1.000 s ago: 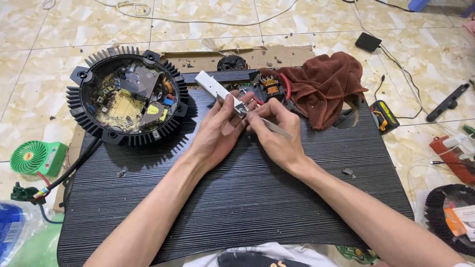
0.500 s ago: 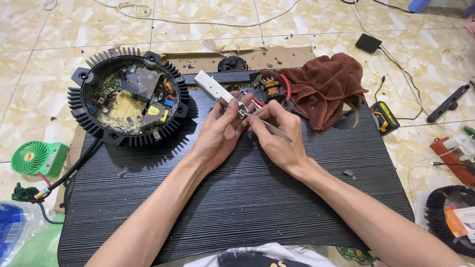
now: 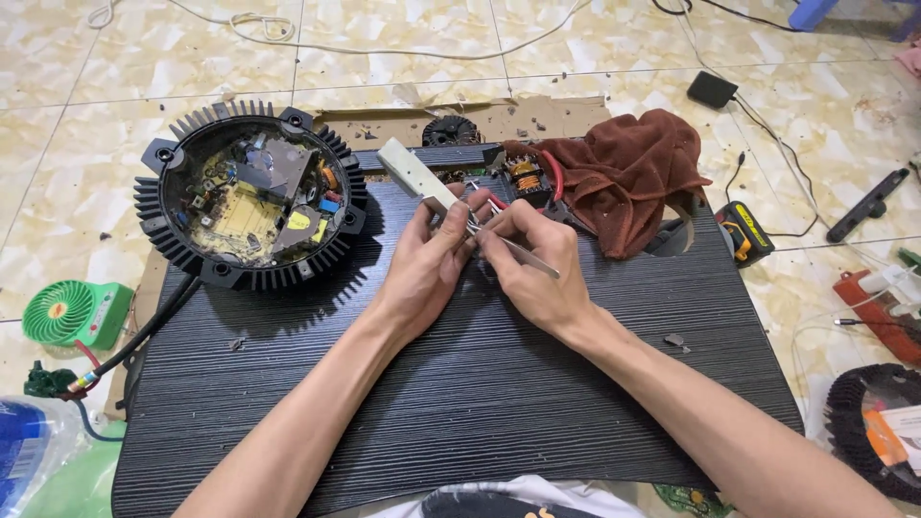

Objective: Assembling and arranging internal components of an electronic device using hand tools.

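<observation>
Both forearms reach in from the near edge of a black ribbed mat (image 3: 460, 422) that lies on the tiled floor (image 3: 58, 192) and carries the work. The hands meet just short of the mat's far edge, near its middle. The left hand (image 3: 422, 273) has its grip clamped on the lower end of a pale rectangular block (image 3: 411, 175), which slants up and to the left toward the far edge. The right hand (image 3: 537, 269) has its grip together on a pair of thin metal tweezers (image 3: 523, 254); the tips sit between the two thumbs, at a small part with red wires that is too small to make out.

Just beyond the fingers, at the mat's far edge, lies a small circuit assembly with a copper coil (image 3: 525, 177). To its right a brown cloth (image 3: 633, 177) is bunched over the far right corner. At the far left corner sits a round black finned housing (image 3: 251, 197), open on top and showing a board with mixed components; a black cable (image 3: 144, 331) runs from it off the left edge.

On the floor left of the mat stands a small green fan (image 3: 72, 312). Off the right edge lie a yellow-and-black meter (image 3: 743, 232) and, farther back, a black adapter (image 3: 712, 89).
</observation>
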